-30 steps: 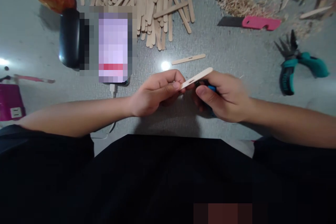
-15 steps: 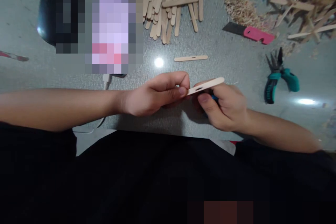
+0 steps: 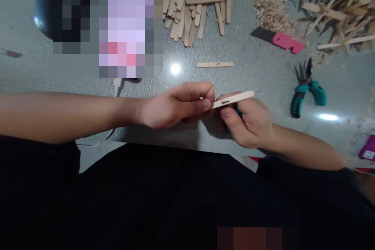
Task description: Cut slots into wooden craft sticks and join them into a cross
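Craft stick (image 3: pixel 244 95), just off centre toward 3 o'clock, pinched at its 9 o'clock end between thumb and finger of the left hand (image 3: pixel 175 105). Passing above the right hand (image 3: pixel 252 122), curled around a mostly hidden blue object (image 3: pixel 238 112). Already marked mid-length by a dark slot (image 3: pixel 225 102); too small to tell whether cleanly finished. Apparently also done: loose slotted stick (image 3: pixel 209 65) at 1 o'clock on the counter (image 3: pixel 258 74). Seemingly left without slots: stick pile (image 3: pixel 181 11) at 12 o'clock. Heaped at 2 o'clock: crossed sticks (image 3: pixel 324 9), near a pink-handled craft knife (image 3: pixel 288 43).
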Available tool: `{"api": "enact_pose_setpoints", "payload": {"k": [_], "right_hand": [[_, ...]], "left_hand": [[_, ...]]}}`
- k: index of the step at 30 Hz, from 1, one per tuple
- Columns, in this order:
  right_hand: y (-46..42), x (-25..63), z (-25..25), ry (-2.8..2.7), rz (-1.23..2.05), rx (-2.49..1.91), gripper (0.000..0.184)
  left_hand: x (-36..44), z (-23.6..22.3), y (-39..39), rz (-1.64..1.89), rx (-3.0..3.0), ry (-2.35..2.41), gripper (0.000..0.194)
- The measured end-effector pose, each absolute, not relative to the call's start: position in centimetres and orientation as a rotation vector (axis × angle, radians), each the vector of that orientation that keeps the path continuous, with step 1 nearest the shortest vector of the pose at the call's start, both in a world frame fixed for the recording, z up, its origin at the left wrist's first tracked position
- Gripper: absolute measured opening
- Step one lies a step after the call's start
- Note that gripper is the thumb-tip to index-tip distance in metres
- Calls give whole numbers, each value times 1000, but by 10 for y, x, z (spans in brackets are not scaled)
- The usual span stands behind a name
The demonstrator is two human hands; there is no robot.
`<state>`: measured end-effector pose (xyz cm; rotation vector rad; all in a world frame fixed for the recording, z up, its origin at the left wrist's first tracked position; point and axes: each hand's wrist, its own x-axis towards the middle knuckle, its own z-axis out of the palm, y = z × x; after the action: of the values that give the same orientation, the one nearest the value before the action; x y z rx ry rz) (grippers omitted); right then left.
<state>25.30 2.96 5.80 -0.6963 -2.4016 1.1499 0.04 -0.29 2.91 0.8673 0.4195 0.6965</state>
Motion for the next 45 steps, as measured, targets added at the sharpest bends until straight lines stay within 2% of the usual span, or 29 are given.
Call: {"api": "enact_pose_setpoints", "payload": {"k": [7,18,20,26,36,42,45], "right_hand": [[34,248,60,-2171,1671,-566,18],[40,249,57,-2033,1867,-394,16],[41,251,56,-2090,1811,-388,16],[42,259,55,-2347,1261,-589,17],[42,257,65,-2481,1135,-560,25],[38,254,64,-2434,1076,-659,22],[34,255,63,-2411,1024,-722,19]], "left_hand": [[-2,29,-2,653,918,452,37],[-1,34,4,643,910,408,43],[-1,33,5,649,920,397,45],[-2,36,6,736,1010,462,44],[-5,36,3,785,1204,581,32],[-5,35,4,774,1273,640,30],[-4,35,4,778,1356,684,22]]}}
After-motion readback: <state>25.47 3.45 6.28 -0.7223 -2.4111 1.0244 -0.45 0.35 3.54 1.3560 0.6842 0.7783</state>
